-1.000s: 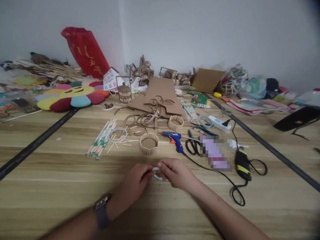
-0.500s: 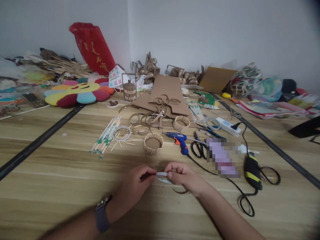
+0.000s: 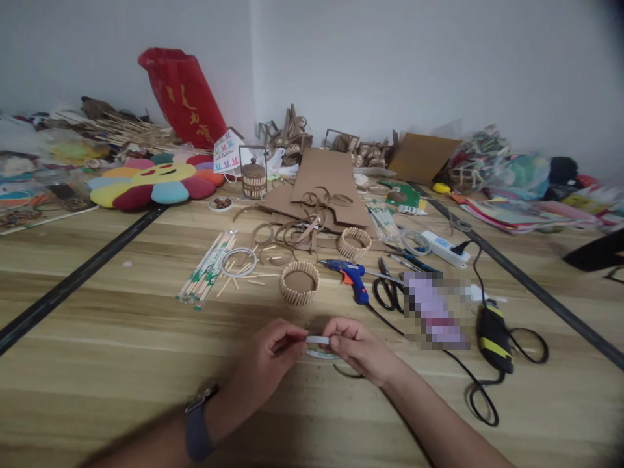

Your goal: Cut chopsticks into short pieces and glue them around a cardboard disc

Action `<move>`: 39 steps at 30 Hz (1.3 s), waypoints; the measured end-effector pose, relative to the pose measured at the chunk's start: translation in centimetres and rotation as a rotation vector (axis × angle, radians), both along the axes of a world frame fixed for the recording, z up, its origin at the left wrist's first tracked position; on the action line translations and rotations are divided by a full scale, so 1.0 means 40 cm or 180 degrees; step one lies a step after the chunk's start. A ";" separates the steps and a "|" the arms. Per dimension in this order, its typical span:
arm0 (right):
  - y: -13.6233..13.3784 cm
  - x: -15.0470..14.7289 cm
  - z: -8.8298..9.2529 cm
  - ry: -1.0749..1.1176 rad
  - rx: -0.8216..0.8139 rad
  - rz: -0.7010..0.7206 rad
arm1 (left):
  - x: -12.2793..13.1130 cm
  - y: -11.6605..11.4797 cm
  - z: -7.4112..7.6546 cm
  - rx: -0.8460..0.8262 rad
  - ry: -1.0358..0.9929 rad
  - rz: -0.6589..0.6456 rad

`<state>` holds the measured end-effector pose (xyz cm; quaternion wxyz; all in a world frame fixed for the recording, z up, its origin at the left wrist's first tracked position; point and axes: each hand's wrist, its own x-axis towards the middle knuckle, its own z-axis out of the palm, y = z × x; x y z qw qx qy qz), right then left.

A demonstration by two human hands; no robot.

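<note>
At ten o'clock from the hands lies a bundle of wrapped chopsticks [image 3: 207,266], with a white ring [image 3: 238,262] just beside it. The left hand [image 3: 270,357], a watch [image 3: 197,426] on its wrist, has thumb and forefinger pinched shut on one side of a small roll of tape [image 3: 318,346]. The roll is a thin, pale ring with a white strip drawn flat across its top (any print is too blurred to read). It sits between both hands, low at the wooden table [image 3: 121,351], at six o'clock from a round stick-walled basket [image 3: 299,283]. The right hand [image 3: 363,351] pinches the other side, its remaining fingers curled. A blue glue gun [image 3: 351,276] lies at one o'clock, black scissors [image 3: 387,289] at two.
</note>
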<state>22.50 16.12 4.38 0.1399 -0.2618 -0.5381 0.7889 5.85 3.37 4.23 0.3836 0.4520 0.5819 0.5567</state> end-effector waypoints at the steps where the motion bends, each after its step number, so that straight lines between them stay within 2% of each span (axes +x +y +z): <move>1: 0.000 -0.001 0.001 0.0004 0.0008 0.0015 | 0.000 0.001 -0.003 0.0044 0.0000 0.0005; 4: -0.001 -0.002 0.001 -0.0032 0.0039 0.0053 | 0.002 0.003 -0.014 0.0237 0.0026 0.0072; 7: -0.001 -0.003 -0.003 -0.0057 0.0086 0.0049 | 0.005 0.002 -0.019 0.0418 0.0322 0.0261; 12: -0.006 -0.008 0.002 -0.0033 0.0180 0.0070 | 0.009 -0.006 0.003 0.0465 0.1074 0.0508; 18: -0.012 -0.007 0.013 -0.0113 0.0291 0.0237 | 0.003 0.002 0.047 0.0103 0.1076 0.0324; 22: -0.011 -0.007 0.011 -0.0093 0.0319 0.0309 | -0.008 0.008 0.057 -0.0123 0.1124 0.0346; 25: -0.010 -0.007 0.011 -0.0080 0.0287 0.0258 | -0.016 0.004 0.052 0.0009 0.1288 0.0408; 30: -0.011 -0.006 0.011 -0.0117 0.0282 0.0217 | -0.018 -0.009 0.040 0.0382 0.1861 0.0144; 34: -0.013 -0.007 0.009 -0.0129 0.0318 0.0167 | -0.013 -0.013 0.040 0.0656 0.2302 0.0253; 36: -0.014 -0.008 0.007 -0.0107 0.0369 0.0203 | -0.011 -0.012 0.045 0.0665 0.2351 0.0287; 39: -0.015 -0.007 0.003 -0.0079 0.0521 0.0276 | -0.013 -0.008 0.060 0.0406 0.2089 0.0213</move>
